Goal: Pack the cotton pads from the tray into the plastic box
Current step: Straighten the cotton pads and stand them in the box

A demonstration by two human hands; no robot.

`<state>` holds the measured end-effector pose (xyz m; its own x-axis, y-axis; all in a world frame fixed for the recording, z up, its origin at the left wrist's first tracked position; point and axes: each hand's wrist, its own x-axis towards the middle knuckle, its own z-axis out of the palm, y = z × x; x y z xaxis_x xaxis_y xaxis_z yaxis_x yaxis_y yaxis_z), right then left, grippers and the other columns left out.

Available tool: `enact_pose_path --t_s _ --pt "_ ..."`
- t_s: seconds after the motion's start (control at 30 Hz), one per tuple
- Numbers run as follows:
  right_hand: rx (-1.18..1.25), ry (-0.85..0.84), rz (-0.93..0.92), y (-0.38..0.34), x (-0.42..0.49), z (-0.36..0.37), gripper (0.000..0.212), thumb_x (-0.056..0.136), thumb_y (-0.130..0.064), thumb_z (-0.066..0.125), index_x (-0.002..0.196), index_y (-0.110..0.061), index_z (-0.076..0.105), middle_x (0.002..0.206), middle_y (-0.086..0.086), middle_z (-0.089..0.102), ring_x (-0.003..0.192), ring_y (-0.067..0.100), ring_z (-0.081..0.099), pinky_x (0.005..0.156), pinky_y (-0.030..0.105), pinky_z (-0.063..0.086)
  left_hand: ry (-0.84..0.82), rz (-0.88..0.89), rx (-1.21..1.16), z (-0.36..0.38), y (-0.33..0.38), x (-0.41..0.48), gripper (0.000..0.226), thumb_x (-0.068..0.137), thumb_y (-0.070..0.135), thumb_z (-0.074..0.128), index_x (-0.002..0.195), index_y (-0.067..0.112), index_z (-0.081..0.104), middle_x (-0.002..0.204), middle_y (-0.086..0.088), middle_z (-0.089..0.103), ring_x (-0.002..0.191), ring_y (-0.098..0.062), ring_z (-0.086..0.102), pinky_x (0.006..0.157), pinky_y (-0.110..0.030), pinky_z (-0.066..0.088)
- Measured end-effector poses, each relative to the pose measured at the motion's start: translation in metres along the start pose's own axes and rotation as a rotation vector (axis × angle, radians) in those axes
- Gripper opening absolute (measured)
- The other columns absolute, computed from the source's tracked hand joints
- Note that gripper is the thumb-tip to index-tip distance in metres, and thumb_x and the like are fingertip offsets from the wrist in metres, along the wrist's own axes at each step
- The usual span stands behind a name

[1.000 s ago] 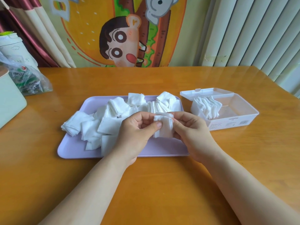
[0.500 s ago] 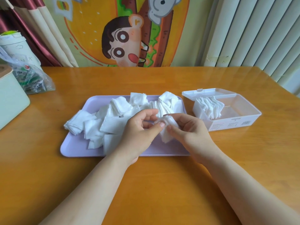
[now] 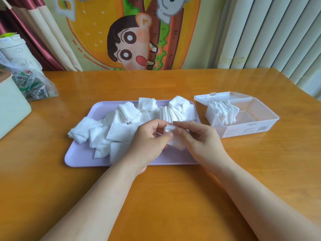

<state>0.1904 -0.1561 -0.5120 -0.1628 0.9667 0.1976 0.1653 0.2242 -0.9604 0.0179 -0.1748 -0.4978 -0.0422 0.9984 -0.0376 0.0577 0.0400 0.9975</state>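
Left hand (image 3: 149, 141): up over the near half of the tray, back of the hand turned to the camera, fingers curled inward, thumb tip pinching the left side of the held pads

Right hand (image 3: 199, 136): right there beside it, palm turned inward, index finger hooked over the top of the held pads, thumb pinching from the near side

Hands as a pair: brought together, fingertips all but touching, both clamped on the one small bundle

Forearms: bare, reaching in from the near edge and closing in a V toward the middle of the tray, left wrist crossing the tray's near rim

Held pads (image 3: 176, 144): small white bundle, lifted clear of the tray floor, tilted, one corner poking out down and to the right between the two hands; number of pads impossible to tell

Cotton pads on the tray (image 3: 118, 129): white squares heaped loosely over the left and far parts, a fanned row standing on edge toward the far right

Tray (image 3: 81, 159): lilac, shallow, lying flat in the middle of the table

Plastic box (image 3: 260, 126): clear, just right of the tray and not touching it, lid (image 3: 225, 97) flipped open toward the far side

Pads in the box (image 3: 224, 112): a leaning stack on edge, tucked against the left end wall

Table (image 3: 173, 197): glossy orange-brown wood

Far left: crumpled plastic bag (image 3: 34, 87) with green-printed contents, pale green container (image 3: 12, 108) at the edge of view

Backdrop: cartoon curtain (image 3: 132, 42) in the centre, pale vertical blinds (image 3: 269, 32) to the right
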Motion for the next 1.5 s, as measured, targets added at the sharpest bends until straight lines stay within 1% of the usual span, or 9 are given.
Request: enact_pose_path --t_s 0.07,0.2,0.57,0.67,0.9,1.1,1.23,1.4,1.5 --pt "0.042 0.025 0.016 -0.001 0.000 -0.001 0.028 0.099 -0.014 0.071 0.125 -0.022 0.074 0.077 -0.017 0.068 0.070 0.008 0.060 0.070 0.019 0.048 0.020 -0.004 -0.013 -0.001 0.000 -0.001 0.018 0.097 0.015 0.071 0.104 0.031 0.072 0.087 0.003 0.066 0.076 -0.014 0.065 0.061 -0.020 0.048" --pt "0.246 0.019 0.081 -0.007 0.002 -0.005 0.023 0.097 -0.004 0.071 0.119 -0.012 0.072 0.090 0.026 0.070 0.076 0.027 0.073 0.070 0.036 0.061 -0.031 0.018 -0.063 -0.004 0.002 -0.001 0.038 0.101 0.011 0.063 0.128 0.037 0.064 0.093 -0.006 0.065 0.066 -0.017 0.065 0.056 -0.028 0.044" --pt "0.303 -0.015 0.156 -0.012 0.002 -0.006 0.036 0.096 -0.011 0.074 0.131 -0.010 0.064 0.090 0.028 0.071 0.090 0.031 0.076 0.081 0.046 0.065 -0.011 0.046 0.006 0.000 -0.001 -0.001 0.036 0.103 0.013 0.059 0.119 0.041 0.075 0.077 0.006 0.061 0.064 -0.014 0.064 0.057 -0.024 0.047" --pt "0.234 -0.017 0.134 -0.011 0.000 -0.005 0.034 0.096 -0.010 0.074 0.129 -0.012 0.066 0.074 0.007 0.071 0.077 0.024 0.075 0.082 0.049 0.065 -0.030 0.046 0.034 0.000 -0.002 -0.003 0.036 0.103 0.011 0.058 0.121 0.039 0.075 0.068 0.012 0.062 0.065 -0.014 0.064 0.059 -0.025 0.049" --pt "-0.211 0.342 -0.142 -0.005 -0.004 -0.001 0.033 0.096 -0.011 0.067 0.127 -0.022 0.067 0.071 -0.021 0.055 0.065 0.004 0.054 0.067 0.010 0.042 0.092 0.042 0.170 0.007 -0.005 -0.001 0.027 0.101 0.013 0.060 0.116 0.033 0.072 0.109 0.008 0.075 0.082 -0.010 0.074 0.074 -0.029 0.055" --pt "-0.164 0.348 -0.022 -0.009 -0.006 0.001 0.043 0.101 -0.008 0.054 0.143 -0.020 0.052 0.120 -0.018 0.062 0.093 -0.021 0.056 0.081 -0.005 0.034 0.127 0.263 0.515 0.015 0.026 0.029 0.021 0.098 0.010 0.062 0.105 0.024 0.075 0.098 0.015 0.071 0.084 -0.001 0.067 0.073 -0.010 0.049" --pt "-0.124 0.376 -0.021 -0.008 -0.004 0.001 0.050 0.103 -0.002 0.050 0.148 -0.023 0.044 0.135 -0.018 0.051 0.111 -0.033 0.042 0.091 -0.008 0.026 0.016 0.367 0.822 0.037 0.043 0.084 0.021 0.097 0.009 0.061 0.109 0.020 0.074 0.108 0.010 0.062 0.081 -0.012 0.059 0.083 -0.030 0.051" --pt "-0.124 0.362 0.079 0.003 0.002 -0.004 0.055 0.105 -0.006 0.046 0.158 -0.014 0.036 0.147 -0.011 0.046 0.123 -0.016 0.034 0.088 -0.013 0.020 -0.129 0.306 1.127 0.062 0.044 0.123 0.036 0.096 0.023 0.068 0.132 0.025 0.065 0.136 0.000 0.061 0.127 -0.023 0.057 0.100 -0.038 0.050" --pt "-0.112 0.357 0.087 0.004 0.003 -0.005 0.055 0.106 -0.007 0.045 0.159 -0.014 0.034 0.157 -0.005 0.044 0.138 -0.002 0.037 0.088 -0.014 0.017 -0.133 0.224 1.162 0.060 0.035 0.129 0.042 0.094 0.020 0.070 0.135 0.025 0.063 0.136 0.002 0.061 0.126 -0.022 0.057 0.098 -0.036 0.051"
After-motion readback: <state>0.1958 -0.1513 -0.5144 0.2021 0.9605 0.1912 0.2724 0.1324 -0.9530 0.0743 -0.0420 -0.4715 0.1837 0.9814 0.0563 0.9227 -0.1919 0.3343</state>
